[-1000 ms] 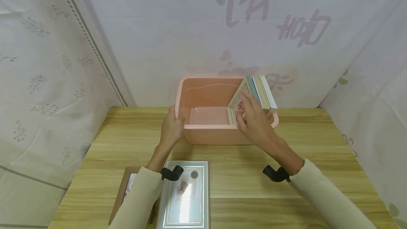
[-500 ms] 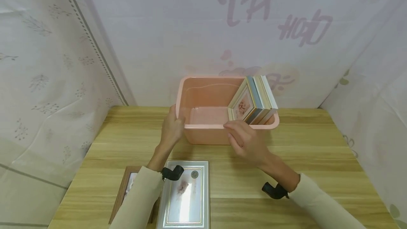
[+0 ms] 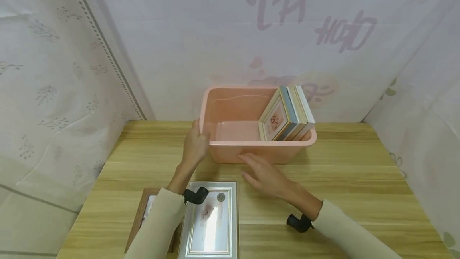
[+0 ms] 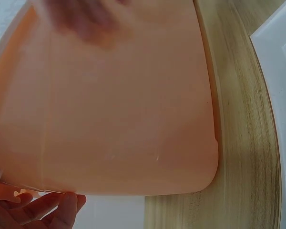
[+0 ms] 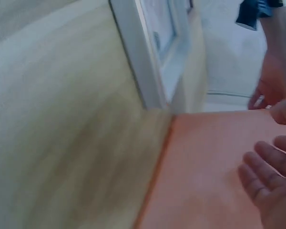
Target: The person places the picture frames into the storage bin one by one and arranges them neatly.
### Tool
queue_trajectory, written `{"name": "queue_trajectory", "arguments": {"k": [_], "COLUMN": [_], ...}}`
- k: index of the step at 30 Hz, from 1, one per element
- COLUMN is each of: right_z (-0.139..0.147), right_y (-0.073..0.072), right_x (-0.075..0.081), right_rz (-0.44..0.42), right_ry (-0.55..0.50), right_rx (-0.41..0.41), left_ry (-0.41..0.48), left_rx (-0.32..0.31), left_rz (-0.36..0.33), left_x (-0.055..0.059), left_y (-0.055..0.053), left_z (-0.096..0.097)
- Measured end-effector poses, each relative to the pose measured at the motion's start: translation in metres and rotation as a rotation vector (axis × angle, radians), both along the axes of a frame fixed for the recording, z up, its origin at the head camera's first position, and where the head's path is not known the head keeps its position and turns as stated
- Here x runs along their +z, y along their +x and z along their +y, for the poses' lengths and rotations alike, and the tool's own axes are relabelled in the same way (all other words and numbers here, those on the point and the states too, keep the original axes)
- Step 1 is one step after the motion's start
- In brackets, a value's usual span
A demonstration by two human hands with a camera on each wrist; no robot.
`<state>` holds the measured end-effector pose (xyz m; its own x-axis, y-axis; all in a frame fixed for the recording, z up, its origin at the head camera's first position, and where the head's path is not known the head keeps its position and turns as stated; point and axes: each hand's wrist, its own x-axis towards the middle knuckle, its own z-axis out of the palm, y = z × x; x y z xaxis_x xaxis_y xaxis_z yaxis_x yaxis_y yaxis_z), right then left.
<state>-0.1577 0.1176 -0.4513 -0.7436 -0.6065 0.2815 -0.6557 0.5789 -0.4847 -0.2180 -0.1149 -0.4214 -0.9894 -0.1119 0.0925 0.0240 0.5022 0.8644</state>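
Pale cloth (image 3: 172, 43) printed with leafy sprigs, pinkish lettering and blossom shapes rises behind and on both sides of a wood-grain table (image 3: 345, 163). Toward the back of the table sits a pink bin (image 3: 226, 152), and at its right end a row of picture frames (image 3: 296, 103) stands slanted, the tops rising above the rim. In front of the bin, a silver-white picture frame (image 3: 212, 221) lies face up, cut off by the bottom edge of the head view, a streak of glare across its front. Beside it, a brown picture frame (image 3: 139, 215) is largely covered by the left sleeve (image 3: 156, 227), so its picture can barely be made out. The bin's front wall hides the lower parts of the row, and the right wrist view is blurred. The hands are apart: the left hand (image 3: 195, 145) grips the bin's rim at the left end, while the right hand (image 3: 265, 176), fingers extended and thumb held away, is before the front wall, grasping nothing; whether its fingertips touch the bin I cannot tell.
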Motion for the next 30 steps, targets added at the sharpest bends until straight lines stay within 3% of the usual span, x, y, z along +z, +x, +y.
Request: {"name": "queue_trajectory", "arguments": {"k": [3,6,15,20,30], "right_z": [-0.004,-0.010,-0.032,-0.044,-0.059], "right_y": [-0.001,-0.004,-0.006,-0.001,-0.004], "right_x": [-0.010,-0.018,-0.040,-0.048,-0.057], "right_rz": [-0.122,-0.197,-0.303,-0.282,-0.138], "right_ry": [0.106,0.127,0.145,0.224,0.350], "right_rx": [0.017,0.068,0.132,0.111,0.090], "left_ry": [0.000,-0.003,0.005,0.000,-0.007], "left_rx": [0.002,0.002,-0.001,-0.004,0.001], "left_rz": [-0.003,-0.011,-0.002,0.004,0.006], "left_x": [0.001,0.002,0.002,0.001,0.001], "left_y": [0.000,0.002,0.001,0.001,0.001], "left_z": [0.001,0.001,0.001,0.001,0.000]}}
